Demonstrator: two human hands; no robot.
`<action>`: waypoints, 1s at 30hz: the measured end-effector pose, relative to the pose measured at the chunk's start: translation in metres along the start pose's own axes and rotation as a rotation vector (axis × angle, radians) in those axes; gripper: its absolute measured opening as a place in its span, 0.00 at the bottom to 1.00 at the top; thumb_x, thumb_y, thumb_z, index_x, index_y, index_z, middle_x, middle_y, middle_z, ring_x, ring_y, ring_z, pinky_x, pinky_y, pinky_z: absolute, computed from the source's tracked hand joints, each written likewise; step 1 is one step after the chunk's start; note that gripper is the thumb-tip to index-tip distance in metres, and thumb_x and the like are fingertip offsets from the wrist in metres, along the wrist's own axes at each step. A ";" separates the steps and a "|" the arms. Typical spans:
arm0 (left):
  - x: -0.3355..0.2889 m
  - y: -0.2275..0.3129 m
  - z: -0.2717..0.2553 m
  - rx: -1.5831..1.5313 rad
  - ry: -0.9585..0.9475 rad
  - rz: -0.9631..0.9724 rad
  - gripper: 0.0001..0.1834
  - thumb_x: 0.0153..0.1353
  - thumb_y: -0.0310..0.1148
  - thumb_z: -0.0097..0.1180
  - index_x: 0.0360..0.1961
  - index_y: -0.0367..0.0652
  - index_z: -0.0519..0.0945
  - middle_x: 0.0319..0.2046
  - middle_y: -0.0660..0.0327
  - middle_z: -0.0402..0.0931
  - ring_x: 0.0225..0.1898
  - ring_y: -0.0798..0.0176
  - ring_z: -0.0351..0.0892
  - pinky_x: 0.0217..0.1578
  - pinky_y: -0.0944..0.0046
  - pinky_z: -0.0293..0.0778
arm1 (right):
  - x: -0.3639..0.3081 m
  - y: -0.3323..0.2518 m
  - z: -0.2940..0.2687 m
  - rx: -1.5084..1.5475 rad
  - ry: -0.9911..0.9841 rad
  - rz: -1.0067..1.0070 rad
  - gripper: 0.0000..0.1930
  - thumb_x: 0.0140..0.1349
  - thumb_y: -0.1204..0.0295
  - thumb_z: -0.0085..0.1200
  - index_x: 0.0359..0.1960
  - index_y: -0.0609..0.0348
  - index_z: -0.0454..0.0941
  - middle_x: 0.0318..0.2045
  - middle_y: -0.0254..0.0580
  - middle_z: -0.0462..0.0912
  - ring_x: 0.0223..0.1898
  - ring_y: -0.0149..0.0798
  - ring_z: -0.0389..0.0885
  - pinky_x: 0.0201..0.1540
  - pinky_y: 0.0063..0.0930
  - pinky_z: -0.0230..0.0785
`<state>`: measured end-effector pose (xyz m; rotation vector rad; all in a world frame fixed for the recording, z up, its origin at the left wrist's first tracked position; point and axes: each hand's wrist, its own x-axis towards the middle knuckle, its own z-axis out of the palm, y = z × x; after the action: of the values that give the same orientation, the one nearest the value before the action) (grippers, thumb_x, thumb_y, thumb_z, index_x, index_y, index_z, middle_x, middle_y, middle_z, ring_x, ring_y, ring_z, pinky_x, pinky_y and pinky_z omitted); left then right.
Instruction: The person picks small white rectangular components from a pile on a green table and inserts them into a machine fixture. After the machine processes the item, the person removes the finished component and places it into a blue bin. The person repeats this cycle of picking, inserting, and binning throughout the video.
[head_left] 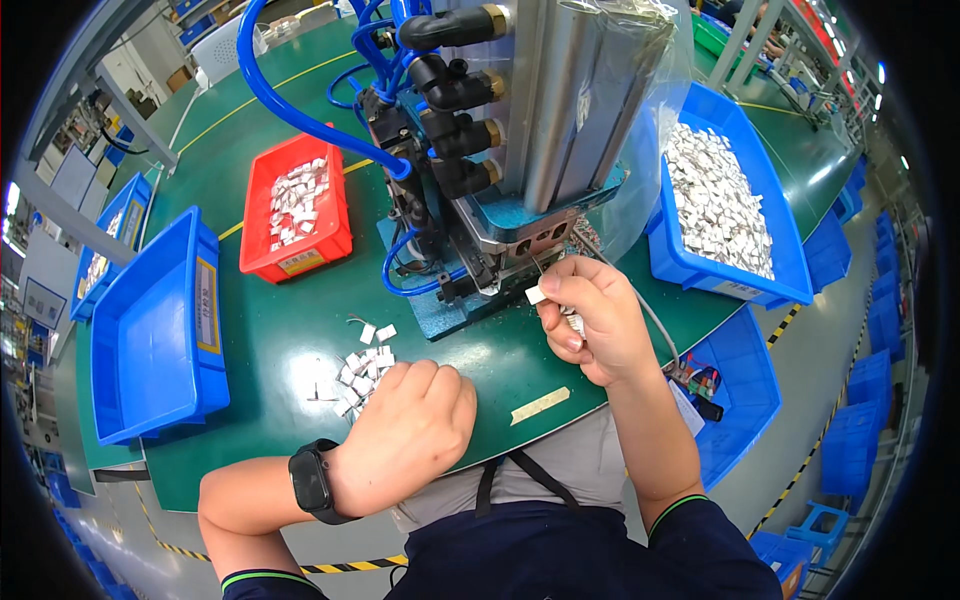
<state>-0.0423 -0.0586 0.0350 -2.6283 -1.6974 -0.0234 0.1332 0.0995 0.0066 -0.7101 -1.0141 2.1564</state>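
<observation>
Right hand (pixel 597 320): white component (pixel 535 295), leads toward machine (pixel 540 215), long axis unclear.

Green table (pixel 265 345) bears machine (pixel 540 130); red bin (pixel 328 248); white pieces (pixel 358 379).

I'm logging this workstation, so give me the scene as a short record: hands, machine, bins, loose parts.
Left hand: curled knuckles-up beside the loose pile; contents hidden
Right hand: pinching a small white rectangular piece, more pieces tucked in the fingers
Machine: upright silver metal machine with glossy blue hoses
Bins: red plastic bin and right-hand blue plastic bin, both holding white pieces; left-hand blue plastic bin
Loose parts: pile of small white pieces on the green tabletop
</observation>
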 end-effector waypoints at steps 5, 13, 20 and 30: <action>0.007 -0.006 0.007 0.006 0.056 -0.027 0.14 0.50 0.27 0.55 0.39 0.34 0.76 0.33 0.56 0.72 0.37 0.55 0.73 0.40 0.59 0.71 | -0.002 0.003 -0.005 0.022 -0.044 -0.002 0.05 0.62 0.75 0.59 0.33 0.61 0.75 0.21 0.37 0.78 0.12 0.21 0.63 0.10 0.16 0.47; 0.018 -0.020 0.008 -0.724 0.320 -0.200 0.08 0.68 0.24 0.51 0.45 0.32 0.75 0.34 0.53 0.80 0.35 0.56 0.83 0.38 0.62 0.77 | -0.002 0.001 -0.007 0.129 -0.174 0.101 0.06 0.65 0.73 0.57 0.34 0.62 0.75 0.23 0.40 0.79 0.13 0.22 0.66 0.09 0.15 0.48; 0.021 -0.020 0.006 -1.697 0.158 -0.471 0.10 0.73 0.27 0.47 0.49 0.31 0.72 0.36 0.55 0.80 0.38 0.63 0.84 0.40 0.66 0.80 | -0.006 0.003 0.009 -0.109 -0.172 0.256 0.10 0.63 0.70 0.61 0.35 0.63 0.74 0.23 0.39 0.79 0.13 0.22 0.69 0.09 0.13 0.48; 0.022 -0.021 0.012 -1.697 0.252 -0.440 0.14 0.68 0.24 0.55 0.50 0.36 0.66 0.39 0.57 0.77 0.36 0.67 0.81 0.37 0.66 0.80 | -0.012 0.003 0.013 -0.355 -0.209 0.289 0.12 0.63 0.65 0.64 0.33 0.61 0.78 0.20 0.32 0.76 0.14 0.17 0.65 0.13 0.13 0.49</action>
<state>-0.0521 -0.0297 0.0238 -2.2563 -2.6095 -2.6205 0.1312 0.0831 0.0134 -0.8509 -1.5102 2.3594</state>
